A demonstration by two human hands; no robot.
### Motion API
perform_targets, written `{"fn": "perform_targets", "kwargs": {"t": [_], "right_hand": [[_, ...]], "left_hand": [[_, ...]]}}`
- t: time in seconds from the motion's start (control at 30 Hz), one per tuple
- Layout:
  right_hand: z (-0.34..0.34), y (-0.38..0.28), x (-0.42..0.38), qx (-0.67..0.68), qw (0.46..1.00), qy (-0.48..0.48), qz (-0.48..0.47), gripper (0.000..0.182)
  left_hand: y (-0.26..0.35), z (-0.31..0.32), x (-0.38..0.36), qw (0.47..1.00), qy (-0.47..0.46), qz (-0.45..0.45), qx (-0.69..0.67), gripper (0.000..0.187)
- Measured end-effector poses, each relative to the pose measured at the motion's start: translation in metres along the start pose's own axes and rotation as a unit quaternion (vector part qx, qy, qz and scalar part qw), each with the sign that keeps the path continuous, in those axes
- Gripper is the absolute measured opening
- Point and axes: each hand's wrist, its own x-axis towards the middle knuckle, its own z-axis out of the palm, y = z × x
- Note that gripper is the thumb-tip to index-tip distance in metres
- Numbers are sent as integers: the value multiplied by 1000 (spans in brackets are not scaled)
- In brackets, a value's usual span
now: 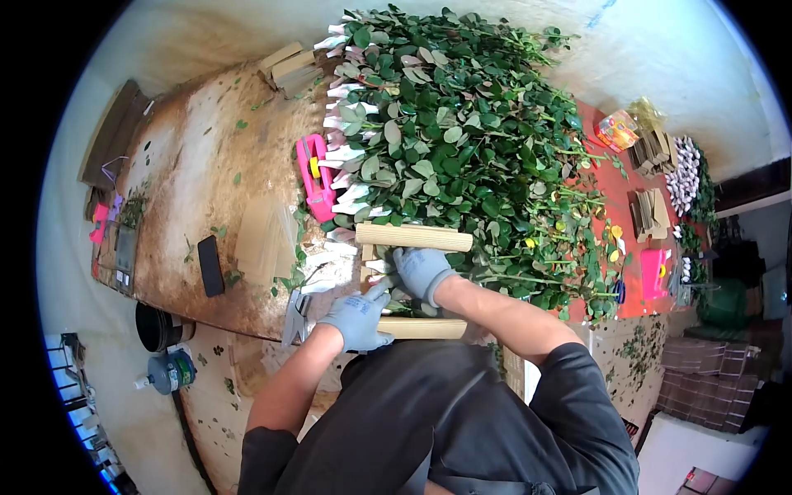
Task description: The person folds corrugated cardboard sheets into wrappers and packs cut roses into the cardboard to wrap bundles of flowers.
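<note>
My left hand, in a grey glove, lies at the near side of a corrugated cardboard sleeve, index finger stretched out and thumb apart. Just beyond it, my right hand, gloved too, reaches down between the sleeve's two raised sides with fingers curled; what they hold is hidden. A white-wrapped flower head shows left of the right hand. Past the sleeve's far side lies a big pile of leafy stems, white-wrapped heads facing left. A grey-white tool, perhaps a stapler, is beside my left wrist.
A pink tape dispenser lies left of the pile. Cardboard sheets and a black phone rest on the stained table. To the right, a red surface carries cardboard bundles and another pink dispenser.
</note>
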Motion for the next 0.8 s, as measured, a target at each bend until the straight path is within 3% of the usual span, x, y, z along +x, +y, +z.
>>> {"fn": "perform_targets", "kwargs": {"t": [0.2,0.3,0.43,0.53,0.6,0.63,0.67,0.73,0.77,0.8], "right_hand": [[-12,13,8,136,984,-111,-29,30],[-47,-1,-8,60,996,-60,-2,32],[-37,-14,-12,23,998,-57,-2,33],[-20,-9,-2,40,997,-71,3,31],[-14,-4,5,61,995,-79,7,30],[-11,-1,5,82,993,-88,15,30],[-12,1,3,82,992,-90,18,30],[-15,4,1,123,990,-69,16,27],[-13,5,1,124,990,-69,16,27],[-9,7,1,147,987,-61,17,26]], "left_hand": [[-3,2,0,1000,9,-3,-7,92],[-3,5,0,1000,18,-3,-4,92],[-1,3,0,1000,-5,-19,-12,92],[-13,9,1,999,36,12,4,93],[-23,-1,3,995,39,62,-70,91],[-34,1,7,981,93,73,-156,72],[-37,-5,11,980,91,76,-157,72],[-41,-21,18,961,176,8,-213,47],[-34,-29,15,958,214,-58,-179,29],[-43,-23,22,958,214,-59,-179,29]]}}
